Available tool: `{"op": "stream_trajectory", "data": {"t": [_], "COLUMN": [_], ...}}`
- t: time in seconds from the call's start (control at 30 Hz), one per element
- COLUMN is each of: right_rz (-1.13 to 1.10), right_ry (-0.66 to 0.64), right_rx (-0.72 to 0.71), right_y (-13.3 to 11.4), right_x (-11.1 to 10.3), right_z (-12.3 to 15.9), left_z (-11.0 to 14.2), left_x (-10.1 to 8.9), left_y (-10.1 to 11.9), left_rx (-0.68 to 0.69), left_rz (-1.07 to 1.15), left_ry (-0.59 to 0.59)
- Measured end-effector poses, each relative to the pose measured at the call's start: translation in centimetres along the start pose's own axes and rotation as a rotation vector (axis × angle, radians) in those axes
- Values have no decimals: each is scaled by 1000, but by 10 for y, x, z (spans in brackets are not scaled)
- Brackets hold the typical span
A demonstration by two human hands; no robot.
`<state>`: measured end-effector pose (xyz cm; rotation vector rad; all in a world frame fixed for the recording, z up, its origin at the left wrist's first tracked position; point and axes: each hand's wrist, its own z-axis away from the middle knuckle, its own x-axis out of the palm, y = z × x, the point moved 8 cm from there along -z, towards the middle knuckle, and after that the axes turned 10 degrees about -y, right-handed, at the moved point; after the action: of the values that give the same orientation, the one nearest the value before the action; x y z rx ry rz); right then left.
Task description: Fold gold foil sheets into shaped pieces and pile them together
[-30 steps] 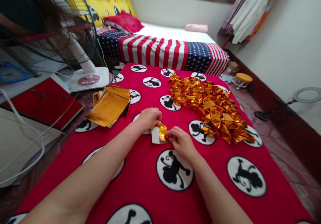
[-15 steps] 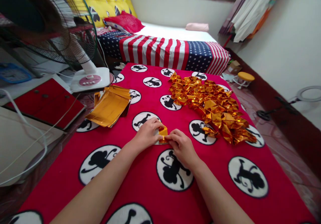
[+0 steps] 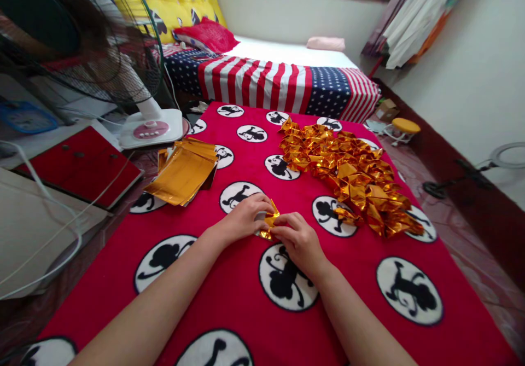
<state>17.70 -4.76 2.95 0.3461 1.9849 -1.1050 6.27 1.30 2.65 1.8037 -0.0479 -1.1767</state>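
Note:
A small partly folded sheet of gold foil paper (image 3: 270, 221) lies on the red cloth (image 3: 229, 295) between my hands. My left hand (image 3: 246, 216) pinches its left side, the fingers covering much of it. From the right, my right hand (image 3: 297, 237) grips the near right edge between thumb and fingertips. A stack of flat gold foil sheets (image 3: 184, 172) lies at the left edge of the cloth. To the right spreads a heap of folded gold foil pieces (image 3: 348, 174), with one smaller piece (image 3: 346, 215) at its near side.
An electric fan (image 3: 151, 125) stands at the far left, beside a red-topped cabinet (image 3: 82, 163) with loose white cables. Behind is a bed (image 3: 279, 87) with a striped cover. A yellow stool (image 3: 406, 126) and a ring light (image 3: 508, 155) stand on the right.
My left hand has come down from the sheet's far edge to its left side. The white part is now mostly covered, and the gold paper is folded up between both hands' fingertips.

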Motion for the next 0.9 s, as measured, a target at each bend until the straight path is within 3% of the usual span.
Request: {"op": "stream_trajectory", "data": {"t": [0.1, 0.27, 0.37, 0.6, 0.77, 0.9], "right_rz": [-24, -35, -42, -68, -74, -95], "right_ry": [-21, -10, -1, 31, 75, 103], "right_rx": [1, 2, -2, 30, 63, 36], "right_y": [1, 2, 3, 3, 6, 6], "right_x": [1, 1, 1, 1, 1, -1], "right_z": [1, 3, 3, 4, 5, 4], "left_z": [-1, 15, 28, 28, 17, 26], "left_x": [1, 4, 10, 9, 4, 6], "left_y": [4, 10, 9, -1, 1, 6], "left_rx": [14, -123, -141, -83, -22, -6], "left_rz": [-29, -249, -165, -20, -102, -178], "left_ry": [17, 84, 95, 143, 214, 210]}}
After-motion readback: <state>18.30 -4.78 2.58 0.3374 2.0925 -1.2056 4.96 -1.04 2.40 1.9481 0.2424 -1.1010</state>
